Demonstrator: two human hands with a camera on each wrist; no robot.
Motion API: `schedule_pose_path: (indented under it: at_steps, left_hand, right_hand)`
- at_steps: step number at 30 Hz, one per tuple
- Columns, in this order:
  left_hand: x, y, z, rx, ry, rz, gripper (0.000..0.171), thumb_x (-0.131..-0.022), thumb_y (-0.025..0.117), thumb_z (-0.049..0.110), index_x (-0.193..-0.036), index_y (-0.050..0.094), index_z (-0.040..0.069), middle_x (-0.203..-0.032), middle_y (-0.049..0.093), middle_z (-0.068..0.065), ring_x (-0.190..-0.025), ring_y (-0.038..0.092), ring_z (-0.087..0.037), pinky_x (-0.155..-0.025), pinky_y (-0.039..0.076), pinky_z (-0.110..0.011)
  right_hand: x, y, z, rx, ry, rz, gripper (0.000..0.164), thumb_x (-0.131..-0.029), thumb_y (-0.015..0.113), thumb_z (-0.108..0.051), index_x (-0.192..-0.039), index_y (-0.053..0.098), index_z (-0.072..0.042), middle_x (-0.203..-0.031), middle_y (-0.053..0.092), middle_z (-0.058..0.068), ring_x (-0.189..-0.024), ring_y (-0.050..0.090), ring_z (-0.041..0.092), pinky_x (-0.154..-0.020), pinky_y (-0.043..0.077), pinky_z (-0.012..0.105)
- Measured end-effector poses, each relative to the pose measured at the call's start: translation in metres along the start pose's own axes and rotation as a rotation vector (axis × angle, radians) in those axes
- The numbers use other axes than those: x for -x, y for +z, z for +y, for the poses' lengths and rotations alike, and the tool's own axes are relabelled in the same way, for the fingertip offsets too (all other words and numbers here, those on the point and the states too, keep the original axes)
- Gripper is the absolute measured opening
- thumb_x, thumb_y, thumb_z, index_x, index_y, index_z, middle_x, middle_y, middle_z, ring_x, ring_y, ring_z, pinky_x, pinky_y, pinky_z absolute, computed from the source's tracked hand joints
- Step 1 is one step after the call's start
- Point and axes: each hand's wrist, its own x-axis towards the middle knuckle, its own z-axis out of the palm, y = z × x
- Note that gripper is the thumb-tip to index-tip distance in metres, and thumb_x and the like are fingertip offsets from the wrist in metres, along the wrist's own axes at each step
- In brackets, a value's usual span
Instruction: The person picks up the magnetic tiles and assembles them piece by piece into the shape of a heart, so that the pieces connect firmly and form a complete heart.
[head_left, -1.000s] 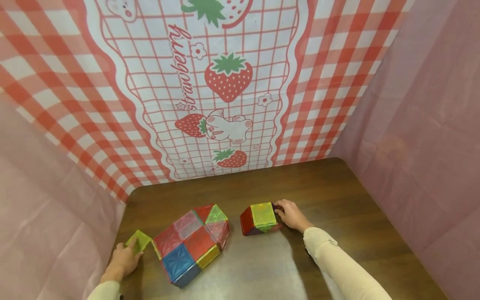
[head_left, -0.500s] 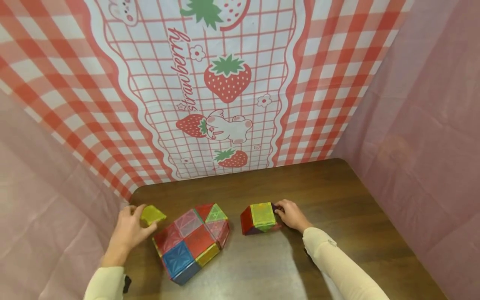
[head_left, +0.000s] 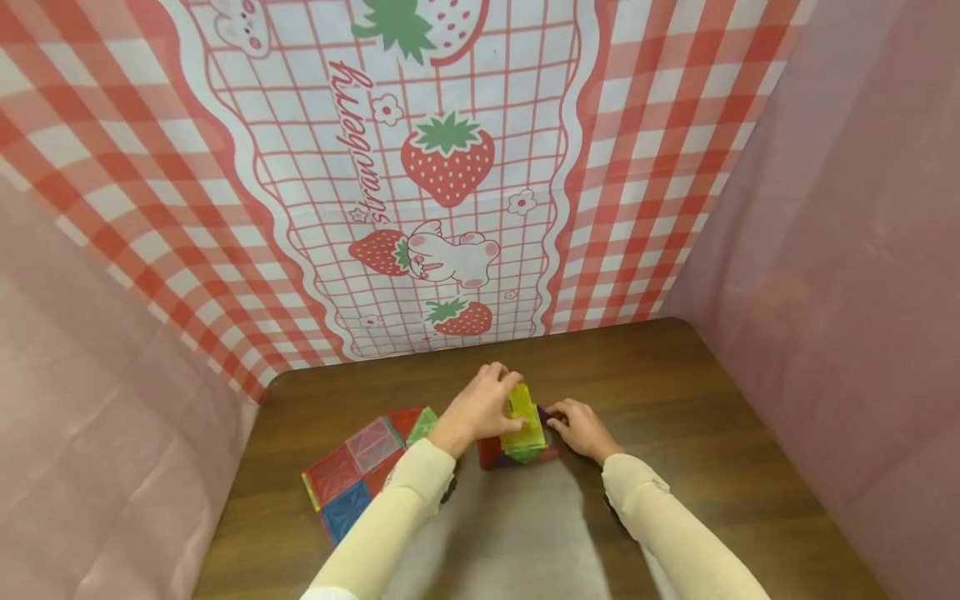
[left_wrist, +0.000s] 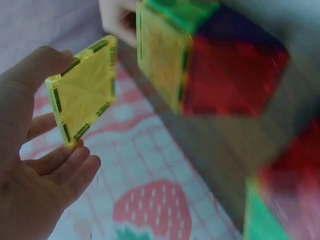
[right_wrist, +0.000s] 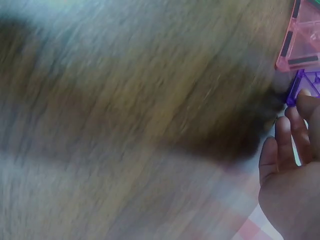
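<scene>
My left hand (head_left: 480, 408) pinches a square yellow magnetic tile (left_wrist: 87, 90) between thumb and fingers. In the head view it is held over a small built block (head_left: 491, 454), overlapping its yellow top. The left wrist view shows the tile tilted and apart from the block's yellow face (left_wrist: 160, 55) and red face (left_wrist: 230, 75). At the block's right end my right hand (head_left: 585, 429) pinches a purple magnetic tile (right_wrist: 295, 92) between thumb and fingers. A pink tile (right_wrist: 300, 47) stands beside the purple one.
A larger flat build of magnetic tiles (head_left: 341, 479), red, pink, green and blue, lies left on the wooden table (head_left: 630, 358); my left sleeve (head_left: 390, 508) hides part of it. A strawberry-print cloth (head_left: 450, 158) hangs behind, with pink cloth (head_left: 810, 292) at the sides.
My left hand has lifted the yellow tile from the table's left side and carried it right, across the larger build to the small block. My right hand stays at the block's right end.
</scene>
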Motion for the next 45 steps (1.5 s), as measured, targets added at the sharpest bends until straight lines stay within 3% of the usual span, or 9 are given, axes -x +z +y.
schedule_pose_path:
  at_steps: [4,12,19,27,33,41,45]
  left_hand:
    - [-0.016,0.018,0.016,-0.053,0.011,-0.090,0.065,-0.084,0.081,0.044,-0.136,0.057,0.015,-0.129,0.055,-0.012,-0.117,0.054,-0.026,-0.097,0.053,-0.034]
    - [-0.025,0.034,0.032,-0.039,0.024,-0.111,0.059,-0.083,0.082,0.043,-0.129,0.057,0.016,-0.125,0.057,-0.009,-0.113,0.056,-0.024,-0.088,0.055,-0.029]
    - [-0.033,0.052,0.032,0.004,-0.026,-0.154,0.070,-0.085,0.082,0.041,-0.142,0.052,0.012,-0.131,0.055,-0.013,-0.121,0.056,-0.028,-0.093,0.056,-0.035]
    - [-0.038,0.069,0.032,-0.121,-0.023,-0.178,0.078,-0.082,0.079,0.055,-0.145,0.052,0.018,-0.129,0.058,-0.007,-0.119,0.056,-0.026,-0.104,0.048,-0.040]
    - [-0.037,0.077,0.029,-0.093,-0.021,-0.187,0.079,-0.081,0.079,0.057,-0.145,0.053,0.018,-0.132,0.058,-0.006,-0.121,0.056,-0.026,-0.105,0.047,-0.041]
    - [-0.031,0.082,0.022,-0.053,-0.022,-0.199,0.086,-0.082,0.073,0.065,-0.151,0.046,0.020,-0.141,0.056,-0.008,-0.130,0.055,-0.027,-0.110,0.044,-0.042]
    - [-0.021,0.065,0.013,-0.022,-0.054,-0.146,0.084,-0.089,0.065,0.065,-0.155,0.040,0.019,-0.150,0.049,-0.012,-0.139,0.048,-0.030,-0.117,0.037,-0.046]
  right_hand:
    - [0.003,0.001,-0.002,-0.007,0.031,-0.007,0.013,-0.093,0.071,-0.008,-0.105,0.075,-0.007,-0.103,0.071,0.009,-0.092,0.068,0.024,-0.082,0.056,0.044]
    - [0.005,-0.001,0.003,0.003,0.011,-0.014,0.015,-0.092,0.070,-0.003,-0.106,0.074,-0.003,-0.100,0.070,0.008,-0.087,0.065,0.021,-0.078,0.055,0.041]
    - [0.006,-0.005,0.002,-0.007,0.039,-0.031,0.015,-0.092,0.070,-0.002,-0.106,0.075,-0.006,-0.101,0.070,0.008,-0.094,0.066,0.025,-0.083,0.055,0.046]
    - [0.005,-0.007,0.004,-0.021,0.043,-0.041,0.024,-0.090,0.062,0.006,-0.111,0.072,0.000,-0.104,0.068,0.013,-0.098,0.067,0.032,-0.089,0.054,0.050]
    - [0.008,-0.008,0.002,-0.040,-0.045,0.006,0.033,-0.086,0.057,0.009,-0.117,0.067,0.004,-0.099,0.065,0.014,-0.091,0.064,0.031,-0.082,0.054,0.051]
    - [0.008,-0.009,0.005,-0.029,-0.054,-0.047,0.038,-0.085,0.054,0.013,-0.118,0.069,0.003,-0.102,0.067,0.014,-0.096,0.065,0.032,-0.086,0.055,0.050]
    - [0.006,-0.015,0.005,-0.012,-0.041,-0.076,0.036,-0.089,0.054,0.009,-0.121,0.068,0.002,-0.108,0.069,0.016,-0.101,0.066,0.033,-0.090,0.054,0.050]
